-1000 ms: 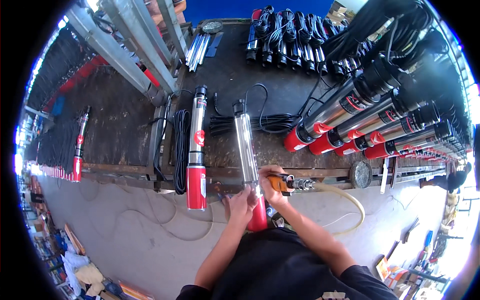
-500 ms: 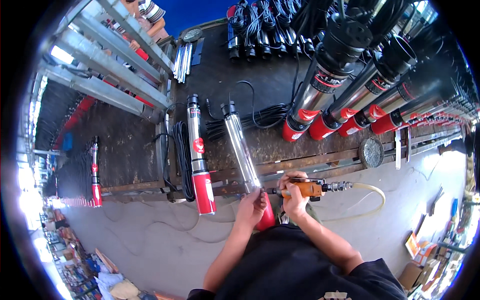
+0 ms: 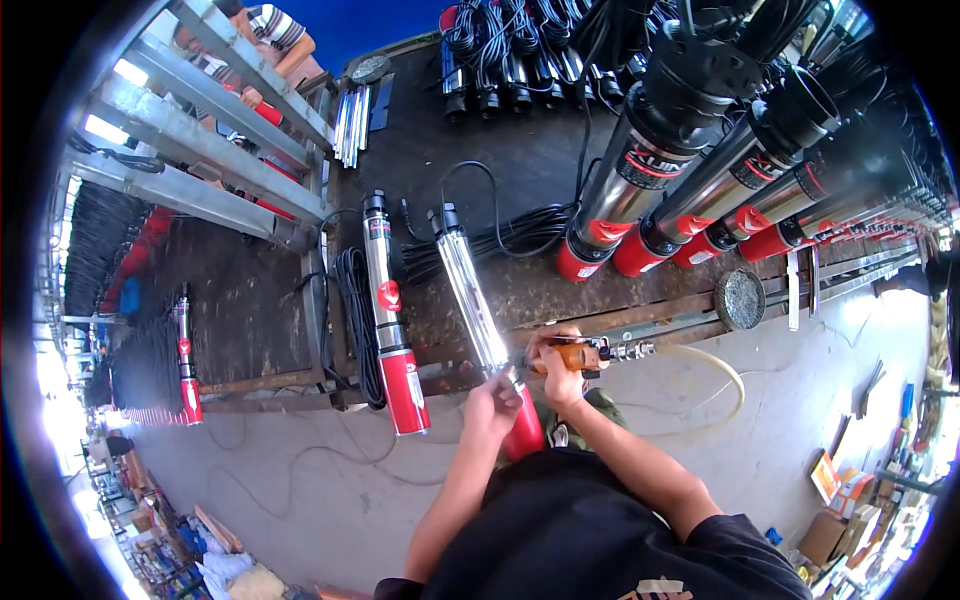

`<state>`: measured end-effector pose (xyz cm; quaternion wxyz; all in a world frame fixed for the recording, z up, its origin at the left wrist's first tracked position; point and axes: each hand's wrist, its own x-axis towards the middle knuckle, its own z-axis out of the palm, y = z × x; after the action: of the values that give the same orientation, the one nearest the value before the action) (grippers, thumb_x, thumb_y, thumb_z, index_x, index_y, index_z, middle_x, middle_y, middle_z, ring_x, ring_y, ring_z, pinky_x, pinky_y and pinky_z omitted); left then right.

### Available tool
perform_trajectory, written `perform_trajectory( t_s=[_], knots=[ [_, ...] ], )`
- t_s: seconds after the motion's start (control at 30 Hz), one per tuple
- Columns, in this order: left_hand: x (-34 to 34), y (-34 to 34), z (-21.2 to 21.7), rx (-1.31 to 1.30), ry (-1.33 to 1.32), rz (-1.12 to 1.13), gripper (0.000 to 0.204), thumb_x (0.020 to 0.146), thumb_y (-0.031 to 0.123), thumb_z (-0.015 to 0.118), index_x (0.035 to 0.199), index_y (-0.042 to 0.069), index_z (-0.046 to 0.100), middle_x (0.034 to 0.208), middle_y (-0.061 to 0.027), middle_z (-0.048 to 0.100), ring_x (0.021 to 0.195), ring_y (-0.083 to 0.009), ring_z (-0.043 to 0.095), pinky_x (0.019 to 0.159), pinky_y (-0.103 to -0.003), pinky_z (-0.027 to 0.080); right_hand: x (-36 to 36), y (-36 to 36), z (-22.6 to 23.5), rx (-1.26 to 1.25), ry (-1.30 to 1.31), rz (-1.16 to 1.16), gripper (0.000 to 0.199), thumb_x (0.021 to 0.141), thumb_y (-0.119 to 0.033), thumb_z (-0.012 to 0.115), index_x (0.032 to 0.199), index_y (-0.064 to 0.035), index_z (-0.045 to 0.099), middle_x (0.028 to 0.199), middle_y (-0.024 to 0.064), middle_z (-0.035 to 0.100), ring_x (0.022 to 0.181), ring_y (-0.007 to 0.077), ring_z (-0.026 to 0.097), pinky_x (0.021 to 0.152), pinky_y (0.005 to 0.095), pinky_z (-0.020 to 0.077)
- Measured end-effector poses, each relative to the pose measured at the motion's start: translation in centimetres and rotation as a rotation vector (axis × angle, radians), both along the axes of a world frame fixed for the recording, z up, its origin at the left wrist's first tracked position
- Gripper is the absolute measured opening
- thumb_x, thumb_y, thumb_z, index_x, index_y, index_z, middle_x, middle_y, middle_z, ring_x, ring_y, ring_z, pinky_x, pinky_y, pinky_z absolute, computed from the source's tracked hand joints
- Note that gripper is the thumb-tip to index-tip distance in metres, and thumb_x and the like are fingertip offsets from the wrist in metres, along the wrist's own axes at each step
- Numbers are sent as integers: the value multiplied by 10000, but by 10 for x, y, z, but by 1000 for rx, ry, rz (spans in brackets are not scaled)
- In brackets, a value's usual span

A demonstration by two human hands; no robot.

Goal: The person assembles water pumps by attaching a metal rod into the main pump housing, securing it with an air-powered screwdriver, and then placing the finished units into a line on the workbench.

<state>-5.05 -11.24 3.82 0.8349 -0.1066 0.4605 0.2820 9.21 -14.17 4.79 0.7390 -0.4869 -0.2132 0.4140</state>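
A submersible pump (image 3: 470, 290) with a silver tube and red lower end leans over the table's near edge toward my body. My left hand (image 3: 492, 402) is closed against its side, just above the red part, with the fingertips pinched at the joint. Whether a small part sits in them is hidden. In my right hand (image 3: 562, 375) is an orange air screwdriver (image 3: 578, 356), its nose pointing left at the pump beside my left fingertips. A pale air hose (image 3: 735, 375) curves from its back end. Left of this, another pump (image 3: 388, 290) lies beside coiled black cable (image 3: 358, 310).
Several upright pumps (image 3: 640, 170) line the table's right side. Cable-wrapped pumps (image 3: 515, 70) and silver rods (image 3: 354, 125) lie at the back. A round dish (image 3: 740, 299) hangs at the front edge. Behind the metal frame (image 3: 190, 110), another person (image 3: 275, 50) handles a red part.
My right hand has moved left with the air screwdriver, bringing its nose up to the pump. The left hand stays at the joint. The whole view has shifted slightly.
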Motion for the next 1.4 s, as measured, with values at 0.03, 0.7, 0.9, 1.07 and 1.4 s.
perform_trajectory(
  t_s=[0.03, 0.7, 0.9, 1.07, 1.4],
  knots=[
    [-4, -2, 1, 18, 56, -22, 156, 1002, 95, 514, 1044, -11, 620, 750, -21, 550, 617, -123, 485, 565, -272, 429, 1, 4, 0, -5, 46, -6, 205, 888, 26, 464, 1077, -52, 470, 911, 129, 582, 767, 171, 555, 732, 316, 481],
    [-52, -29, 20, 249, 406, -31, 184, 1064, 153, 431, 1042, 26, 562, 965, -162, 676, 809, -246, 643, 728, -413, 543, -9, 9, -9, 161, -96, -10, 167, 868, 117, 529, 955, -25, 532, 922, 131, 651, 769, 160, 619, 730, 311, 543],
    [25, -37, 97, 436, 250, -416, 170, 1037, 218, 568, 1039, 49, 549, 783, -100, 650, 589, -170, 607, 495, -316, 494, 11, -3, 2, -28, -310, -135, 150, 832, 11, 678, 977, -22, 660, 875, 71, 672, 871, 160, 654, 793, 310, 534],
    [147, -71, 141, 346, 8, -892, 249, 1001, 313, 641, 904, 85, 620, 685, -44, 603, 497, -148, 551, 425, -273, 398, 28, -73, -43, -71, 45, -376, 129, 901, -85, 662, 1019, -33, 653, 930, 56, 651, 871, 167, 629, 794, 318, 524],
    [263, -98, 83, 1480, 411, -797, 327, 996, 314, 641, 1128, 14, 646, 944, -99, 720, 778, -192, 673, 676, -308, 526, 92, -157, -78, -161, 555, -689, 340, 937, -314, 652, 1107, -21, 628, 917, 55, 662, 863, 167, 643, 745, 349, 522]
  ],
)
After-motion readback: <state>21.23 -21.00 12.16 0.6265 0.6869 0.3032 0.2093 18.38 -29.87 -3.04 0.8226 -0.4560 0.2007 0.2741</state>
